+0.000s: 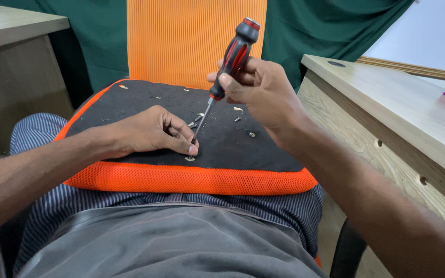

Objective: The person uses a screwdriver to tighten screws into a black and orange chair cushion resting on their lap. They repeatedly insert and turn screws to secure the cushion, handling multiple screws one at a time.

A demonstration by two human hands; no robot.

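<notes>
My right hand [263, 90] grips the red and black handle of a screwdriver [228, 62], tilted, its metal shaft running down and left. The tip meets a small screw [189, 157] near the front of a black chair seat underside [130, 103] with an orange mesh rim. My left hand [153, 131] rests on the black surface, thumb and fingers pinched around the lower shaft by the tip. Loose screws [194, 122] lie just behind my left fingers.
An orange mesh chair back [181, 36] stands behind the seat. A light wooden desk [403, 108] with holes in its side runs along the right; another desk [11, 31] is at the far left. Green cloth hangs behind. The seat lies on my lap.
</notes>
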